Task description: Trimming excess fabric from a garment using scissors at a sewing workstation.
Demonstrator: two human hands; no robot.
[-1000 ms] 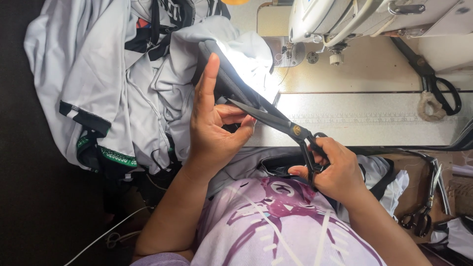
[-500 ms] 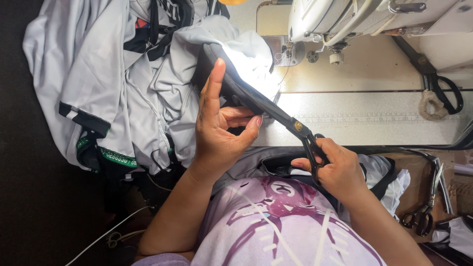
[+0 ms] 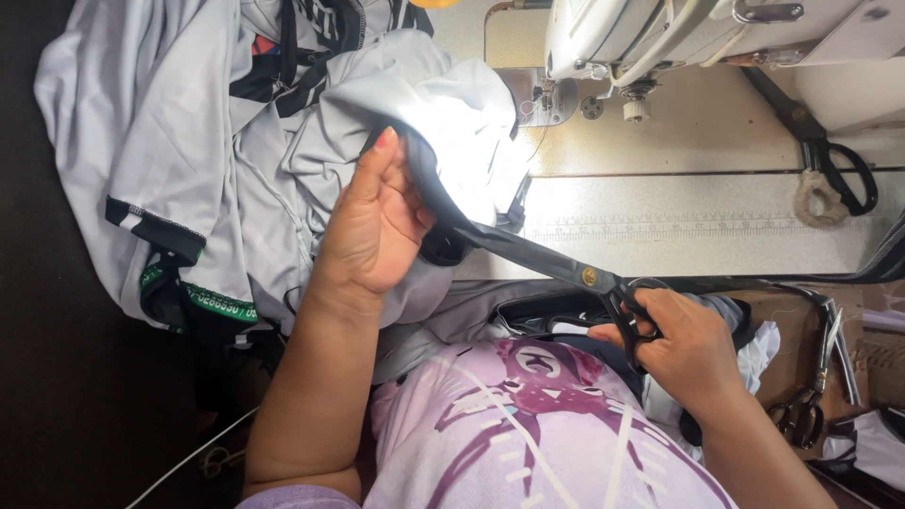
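Note:
My left hand holds a strip of black fabric at the edge of a light grey garment, fingers stretched up along it. My right hand grips the handles of large black scissors. Their long blades point up and left into the black strip, close to my left palm. The grey garment with black and green trim is heaped over the left end of the sewing table.
A white sewing machine stands at the top right with its needle area lit. A second pair of scissors lies on the table's right side. More tools hang at the lower right. Dark floor fills the left.
My left hand has closed its thumb over the black strip and shifted slightly. The scissor blades have slid further up and left along the strip.

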